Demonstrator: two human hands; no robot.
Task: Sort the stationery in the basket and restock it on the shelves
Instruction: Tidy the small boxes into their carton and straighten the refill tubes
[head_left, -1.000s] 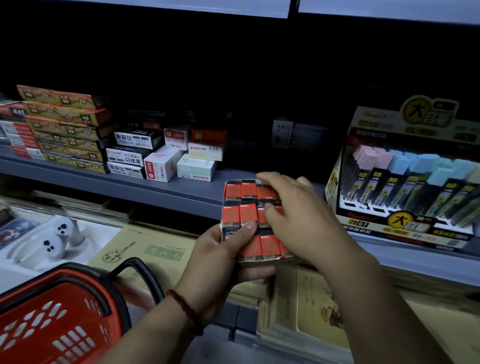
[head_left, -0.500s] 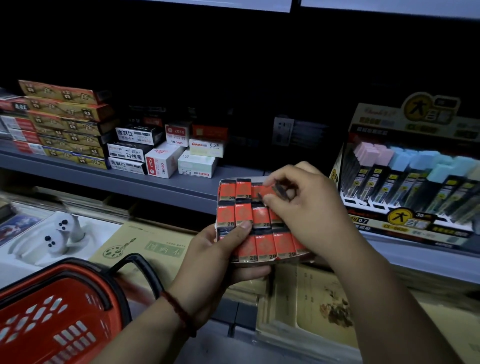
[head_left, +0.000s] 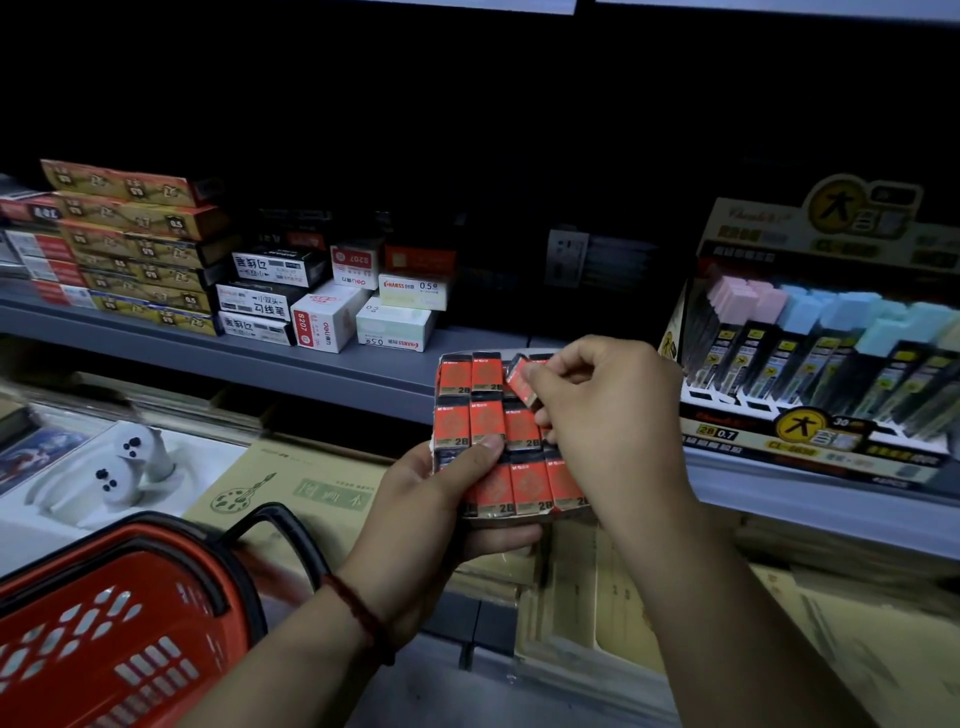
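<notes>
Left hand (head_left: 436, 519) grips tray of red boxes (head_left: 530, 483), thumb pressed on its face, fingers curled underneath. Right hand (head_left: 608, 415) pinches one small red box (head_left: 519, 382) at its fingertips, tilted above the tray's top row, near the shelf (head_left: 311, 364) edge.

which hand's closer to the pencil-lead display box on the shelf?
Right. The right hand is just left of the display box, pinching one small red box; the left hand is lower and farther left, holding the red pack.
</notes>
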